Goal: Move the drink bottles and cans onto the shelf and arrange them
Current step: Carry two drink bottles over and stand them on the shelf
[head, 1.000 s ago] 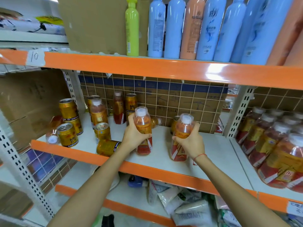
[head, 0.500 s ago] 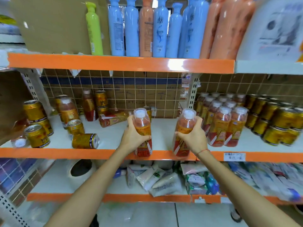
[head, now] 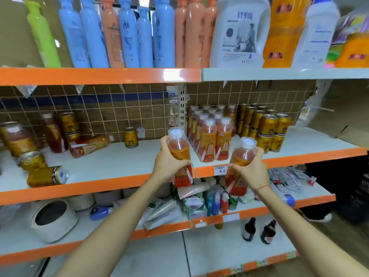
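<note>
My left hand (head: pixel 168 163) grips an orange drink bottle with a white cap (head: pixel 178 147), held upright in front of the shelf's orange front edge (head: pixel 99 186). My right hand (head: pixel 252 172) grips a second such bottle (head: pixel 240 156), tilted slightly, in front of the right shelf section (head: pixel 319 142). On that section stand rows of matching bottles (head: pixel 211 136) and stacked gold cans (head: pixel 265 126). The left section holds scattered gold cans (head: pixel 47 175), a lone can (head: pixel 131 137), and bottles, one lying on its side (head: pixel 87 145).
The upper shelf carries tall blue, peach and green bottles (head: pixel 127 37) and detergent jugs (head: pixel 241 33). Below are packets, a white round pot (head: pixel 53 218) and two dark glass bottles (head: pixel 257 230). A perforated upright post (head: pixel 181 108) divides the two sections.
Both hands lifted their bottles off the left shelf section and carried them to the right, out past the front edge. The view swung right, bringing the arranged rows into sight.
</note>
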Motion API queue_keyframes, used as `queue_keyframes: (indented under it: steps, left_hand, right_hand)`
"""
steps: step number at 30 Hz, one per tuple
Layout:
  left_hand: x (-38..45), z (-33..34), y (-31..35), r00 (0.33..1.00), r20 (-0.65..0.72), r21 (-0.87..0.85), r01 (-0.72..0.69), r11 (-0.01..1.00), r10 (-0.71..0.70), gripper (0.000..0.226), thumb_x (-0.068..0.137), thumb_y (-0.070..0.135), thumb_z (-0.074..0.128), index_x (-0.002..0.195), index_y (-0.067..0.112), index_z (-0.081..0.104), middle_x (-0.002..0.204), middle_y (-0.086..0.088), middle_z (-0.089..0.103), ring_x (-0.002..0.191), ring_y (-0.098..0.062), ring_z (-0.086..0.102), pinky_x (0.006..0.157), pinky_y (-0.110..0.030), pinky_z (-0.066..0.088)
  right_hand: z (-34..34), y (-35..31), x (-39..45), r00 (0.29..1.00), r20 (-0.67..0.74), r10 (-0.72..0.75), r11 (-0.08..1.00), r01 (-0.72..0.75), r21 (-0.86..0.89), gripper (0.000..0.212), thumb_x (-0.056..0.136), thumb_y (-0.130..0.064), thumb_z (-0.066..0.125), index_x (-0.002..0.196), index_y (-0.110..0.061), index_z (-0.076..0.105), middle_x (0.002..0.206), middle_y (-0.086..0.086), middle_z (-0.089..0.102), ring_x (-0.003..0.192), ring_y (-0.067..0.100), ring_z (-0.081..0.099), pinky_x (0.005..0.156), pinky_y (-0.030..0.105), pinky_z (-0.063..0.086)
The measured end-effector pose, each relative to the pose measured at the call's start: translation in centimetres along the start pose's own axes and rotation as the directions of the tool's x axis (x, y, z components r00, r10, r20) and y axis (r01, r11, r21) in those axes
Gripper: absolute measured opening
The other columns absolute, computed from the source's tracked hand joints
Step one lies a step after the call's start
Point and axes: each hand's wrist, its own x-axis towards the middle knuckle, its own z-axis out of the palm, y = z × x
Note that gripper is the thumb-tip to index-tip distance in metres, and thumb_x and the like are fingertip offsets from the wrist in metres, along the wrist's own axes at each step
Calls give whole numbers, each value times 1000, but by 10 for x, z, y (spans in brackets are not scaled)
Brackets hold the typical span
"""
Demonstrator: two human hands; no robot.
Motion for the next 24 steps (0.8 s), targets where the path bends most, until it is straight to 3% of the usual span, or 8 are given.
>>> queue_keyframes:
  steps: [4, 7, 10, 13, 19, 21, 22, 24]
  left_hand:
    - [12, 59, 23, 999, 28, 37, -39, 999, 38, 98, 59, 34, 87, 132, 31, 21, 134, -1, 50, 117, -23, 53, 96, -42, 47]
    - [27, 108, 43, 999, 8, 34, -36, 999, 36, 100, 62, 32, 87, 135, 28, 18, 137, -1, 46, 120, -22, 50, 95, -34, 45]
    - [44, 157, 65, 998, -49, 21, -31, 999, 32, 102, 64, 30, 87, 138, 24, 17, 136, -4, 44, 123, -25, 48, 98, -36, 44]
    - [59, 198, 83, 996, -92, 55, -9, 998, 14, 101, 65, 29, 86, 138, 20, 18, 131, -4, 43, 121, -24, 47, 91, -29, 42]
    - [84, 242, 99, 994, -102, 154, 50, 987, -34, 94, 61, 33, 87, 127, 25, 21, 119, -6, 55, 104, -25, 59, 84, -43, 53]
    - [90, 252, 100, 995, -99, 167, 49, 985, -33, 89, 63, 29, 87, 123, 24, 22, 114, -3, 55, 101, -23, 60, 80, -36, 52]
    - [93, 257, 99, 995, -96, 173, 47, 984, -31, 88, 63, 28, 87, 123, 25, 22, 114, -1, 53, 101, -20, 58, 78, -31, 49]
    - [98, 266, 95, 994, -101, 172, 57, 983, -40, 92, 64, 27, 87, 129, 21, 21, 120, -1, 49, 105, -17, 53, 81, -27, 45]
  right_hand:
    - [-32, 43, 41, 1000, -15, 0, 1000, 0, -7, 81, 68, -28, 83, 127, -11, 30, 121, 17, 57, 103, 39, 59, 81, 47, 52]
    - [-58, 68, 83, 999, -2, -45, 999, 45, -11, 83, 68, -27, 83, 129, -13, 29, 124, 18, 55, 106, 39, 58, 84, 43, 49]
    - [-80, 93, 122, 995, 44, -85, 996, 85, -5, 83, 68, -30, 82, 130, -17, 28, 124, 15, 56, 106, 38, 58, 84, 42, 48]
    - [-94, 110, 154, 992, 98, -78, 996, 81, -26, 85, 67, -33, 82, 131, -19, 28, 125, 14, 56, 107, 38, 58, 84, 43, 49]
    - [-100, 130, 204, 978, 192, -78, 997, 76, 18, 89, 66, -32, 83, 133, -17, 27, 128, 15, 54, 111, 37, 56, 89, 46, 48]
    - [-97, 137, 212, 962, 272, 14, 999, -26, 41, 76, 74, -21, 79, 133, -5, 34, 125, 21, 54, 110, 37, 55, 89, 44, 45]
    - [-97, 142, 215, 944, 323, 62, 996, -80, 43, 60, 77, -21, 74, 124, 1, 43, 115, 23, 57, 100, 36, 57, 83, 43, 44]
    - [-96, 157, 223, 902, 407, 144, 986, -165, 15, 28, 81, -23, 66, 85, -1, 51, 79, 15, 54, 64, 25, 49, 70, 35, 38]
